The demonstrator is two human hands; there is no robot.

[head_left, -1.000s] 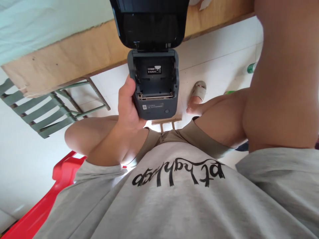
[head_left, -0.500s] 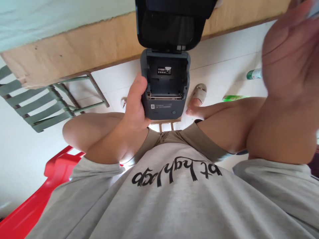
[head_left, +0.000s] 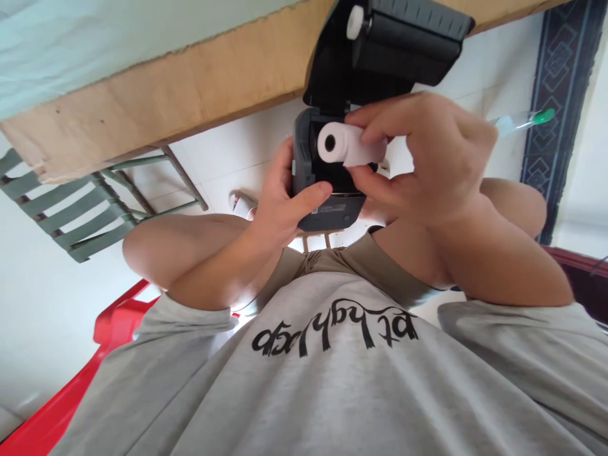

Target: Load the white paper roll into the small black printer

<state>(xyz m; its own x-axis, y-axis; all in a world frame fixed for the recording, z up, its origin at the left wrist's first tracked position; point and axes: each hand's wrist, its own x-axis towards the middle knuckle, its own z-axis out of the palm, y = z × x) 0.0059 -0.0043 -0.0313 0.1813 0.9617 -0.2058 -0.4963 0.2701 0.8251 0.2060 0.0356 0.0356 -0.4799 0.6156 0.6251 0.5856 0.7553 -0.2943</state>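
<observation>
A small dark label printer (head_left: 327,218) is gripped in my left hand (head_left: 280,196), whose thumb lies over its front edge. The printer's black lid (head_left: 332,69) stands swung up, with a black roller and a white knob on its inner side. Between the thumb and fingers of my right hand (head_left: 427,152) is a white paper roll (head_left: 351,144), its hollow core facing left. The roll is over the printer's uncovered bay, partly inside its outline; whether it touches the bottom cannot be made out.
A wooden table edge (head_left: 190,95) with a pale green cover (head_left: 118,38) runs across the top. At left are a green slatted folding chair (head_left: 95,196) and red plastic furniture (head_left: 118,323). A clear bottle with a green cap (head_left: 544,116) lies at right.
My right hand has come in from the far right, bringing the white paper roll over the printer bay. The printer has shifted and turned slightly right, and my left thumb now rests across its front.
</observation>
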